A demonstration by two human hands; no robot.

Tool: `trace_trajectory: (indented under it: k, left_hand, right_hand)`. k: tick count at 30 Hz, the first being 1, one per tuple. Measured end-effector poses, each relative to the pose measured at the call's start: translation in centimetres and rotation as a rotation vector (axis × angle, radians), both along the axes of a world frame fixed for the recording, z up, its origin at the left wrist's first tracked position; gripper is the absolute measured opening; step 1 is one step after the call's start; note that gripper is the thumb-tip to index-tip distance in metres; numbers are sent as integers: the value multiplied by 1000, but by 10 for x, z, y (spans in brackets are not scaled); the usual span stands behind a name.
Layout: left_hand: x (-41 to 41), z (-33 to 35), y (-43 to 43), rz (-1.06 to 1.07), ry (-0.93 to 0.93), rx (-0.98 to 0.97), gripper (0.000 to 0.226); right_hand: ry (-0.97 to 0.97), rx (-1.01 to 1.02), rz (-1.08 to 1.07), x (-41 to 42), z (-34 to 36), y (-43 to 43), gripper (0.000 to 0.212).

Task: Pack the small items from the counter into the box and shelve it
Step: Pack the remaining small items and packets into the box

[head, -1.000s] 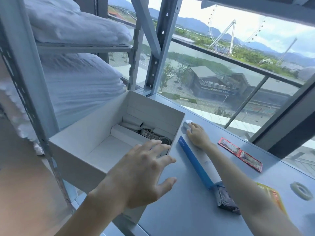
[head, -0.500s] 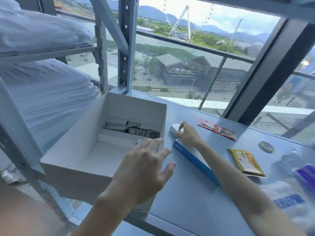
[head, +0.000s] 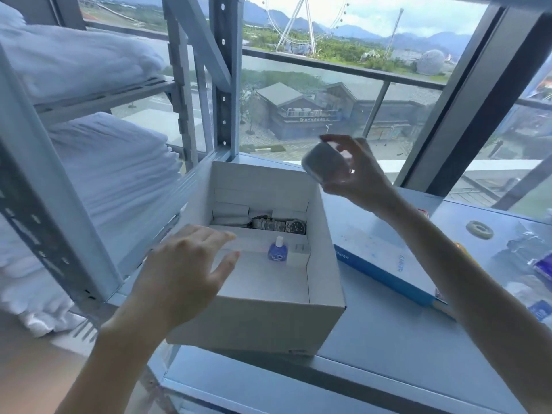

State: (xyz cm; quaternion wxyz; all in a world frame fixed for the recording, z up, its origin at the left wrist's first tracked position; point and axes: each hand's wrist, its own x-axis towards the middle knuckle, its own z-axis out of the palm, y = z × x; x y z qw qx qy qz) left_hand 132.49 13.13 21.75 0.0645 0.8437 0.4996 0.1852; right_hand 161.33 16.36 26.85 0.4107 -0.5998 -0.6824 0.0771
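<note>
White cardboard: the box (head: 254, 321) sits open-topped on the counter (head: 373, 339), just beside the steel rack (head: 222, 85) stacked with folded bedding (head: 113, 174), probably so shelving it is a short move. The left hand (head: 182, 273) hovers at the near-left wall, fingers spread and released, holding nothing. We judge it is there to steady the box, though we cannot tell whether it touches. The right hand (head: 358, 177) is up above the far-right corner, fingers curled around a small grey rounded case (head: 324, 164), held clear of the rim for a drop inside. Packed so far: a wristwatch (head: 280, 225) laid along the back insert, a blue bottle (head: 277, 253) upright, and a small white carton (head: 298, 254) against it. Waiting on the counter: a long blue-and-white carton (head: 385, 264), a tape ring (head: 479, 230) and packets (head: 542, 265). Writing: white capitals on the long carton's blue side, possibly ending "NKER". The bottle's round mark is unreadable.
</note>
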Motion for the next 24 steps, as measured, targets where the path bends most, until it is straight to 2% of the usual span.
trace_trajectory:
  k: [4, 8, 14, 19, 24]
  left_hand:
    - [-2, -5, 3, -34, 48, -81, 47]
    - [-4, -4, 3, -65, 52, -51, 43]
    - [-3, -6, 3, -49, 57, -45, 36]
    - [-2, -7, 4, -29, 34, -42, 36]
    - [-2, -7, 5, -10, 35, -45, 35]
  right_hand:
    - [-371, -235, 221, -64, -6, 9, 69]
    - [-613, -463, 346, -100, -32, 37, 70]
    - [-1112, -530, 362, -109, -69, 67, 72]
    - [-1210, -499, 397, -108, -83, 70, 75]
    - [-1090, -594, 364, -102, -85, 72, 70]
